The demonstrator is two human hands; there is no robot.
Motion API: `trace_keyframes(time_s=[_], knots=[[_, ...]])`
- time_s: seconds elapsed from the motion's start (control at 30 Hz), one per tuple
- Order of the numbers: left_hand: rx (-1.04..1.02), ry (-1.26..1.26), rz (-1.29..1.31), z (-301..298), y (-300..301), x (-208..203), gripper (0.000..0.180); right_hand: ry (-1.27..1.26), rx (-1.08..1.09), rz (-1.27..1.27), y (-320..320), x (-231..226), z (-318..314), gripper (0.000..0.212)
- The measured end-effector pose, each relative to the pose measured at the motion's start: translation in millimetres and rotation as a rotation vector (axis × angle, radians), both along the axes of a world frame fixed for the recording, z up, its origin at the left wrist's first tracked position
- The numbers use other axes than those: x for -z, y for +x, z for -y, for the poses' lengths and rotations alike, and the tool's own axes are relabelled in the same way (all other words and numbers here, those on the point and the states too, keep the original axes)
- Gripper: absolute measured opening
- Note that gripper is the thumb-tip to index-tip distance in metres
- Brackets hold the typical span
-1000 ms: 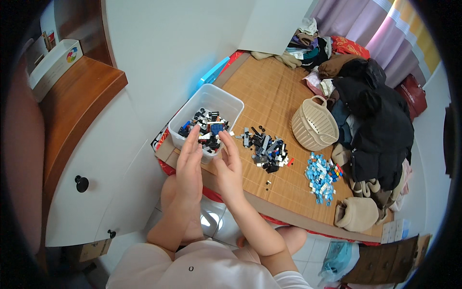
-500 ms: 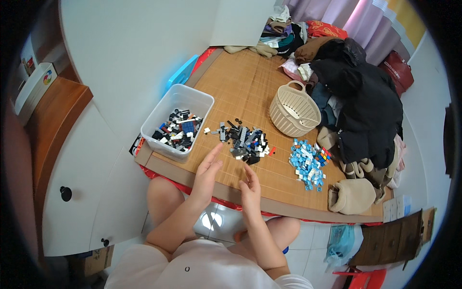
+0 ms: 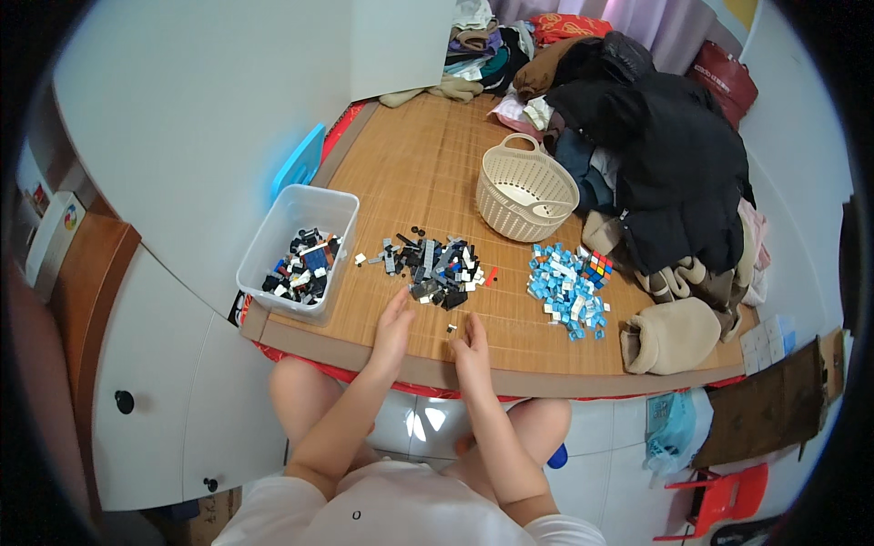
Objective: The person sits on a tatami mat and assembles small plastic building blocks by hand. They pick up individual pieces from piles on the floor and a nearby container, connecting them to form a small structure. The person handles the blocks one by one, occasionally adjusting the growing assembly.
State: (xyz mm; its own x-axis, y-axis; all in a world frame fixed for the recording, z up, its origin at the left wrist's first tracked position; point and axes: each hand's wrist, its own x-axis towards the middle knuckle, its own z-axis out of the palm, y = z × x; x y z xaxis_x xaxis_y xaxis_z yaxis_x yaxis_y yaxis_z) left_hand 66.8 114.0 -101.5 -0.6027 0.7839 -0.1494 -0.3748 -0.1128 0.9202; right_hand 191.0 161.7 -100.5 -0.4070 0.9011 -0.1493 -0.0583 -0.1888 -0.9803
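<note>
A loose pile of black, grey and white toy building bricks (image 3: 430,264) lies on the woven mat (image 3: 401,155) in front of me. My left hand (image 3: 391,329) is at the pile's near left side, fingers stretched out and empty. My right hand (image 3: 472,357) hovers near the mat's front edge, thumb and fingers apart, with nothing seen in it. Between the hands, a small dark and white piece (image 3: 452,328) sits apart from the pile. To the left stands a clear plastic box (image 3: 344,214) holding more mixed bricks (image 3: 305,268).
A heap of blue and white bricks (image 3: 566,287) lies to the right, with a colour puzzle cube (image 3: 597,267) against it. Behind stands a beige basket (image 3: 526,193). Clothes (image 3: 674,155) are piled at the far right. A blue lid (image 3: 299,168) leans behind the box.
The view has shifted, so the mat's contents sit further left in the picture. My hands are nearer the dark pile, and a small piece now shows between them.
</note>
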Motion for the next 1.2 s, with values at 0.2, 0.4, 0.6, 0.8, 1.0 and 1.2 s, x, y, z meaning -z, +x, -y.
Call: trace_keyframes(time_s=[0.2,0.4,0.6,0.8,1.0,1.2], knots=[[0.043,-0.029,-0.097,-14,-2,15,0.052,0.025,-0.002,0.005,-16,-8,-8,0.068],[-0.038,-0.067,-0.554,-16,5,31,0.046,0.207,0.031,0.006,-20,36,-22,0.068],[-0.03,-0.022,-0.79,-17,20,31,0.042,0.106,0.029,-0.012,-17,21,-20,0.067],[0.0,-0.168,-0.985,-22,30,15,0.04,0.046,0.026,-0.161,-21,23,-26,0.065],[0.036,-0.114,-1.001,-22,31,17,0.035,-0.043,-0.03,-0.085,-11,7,-24,0.062],[0.084,-0.016,-0.858,-24,32,21,0.034,-0.04,-0.001,-0.154,-11,9,-21,0.062]])
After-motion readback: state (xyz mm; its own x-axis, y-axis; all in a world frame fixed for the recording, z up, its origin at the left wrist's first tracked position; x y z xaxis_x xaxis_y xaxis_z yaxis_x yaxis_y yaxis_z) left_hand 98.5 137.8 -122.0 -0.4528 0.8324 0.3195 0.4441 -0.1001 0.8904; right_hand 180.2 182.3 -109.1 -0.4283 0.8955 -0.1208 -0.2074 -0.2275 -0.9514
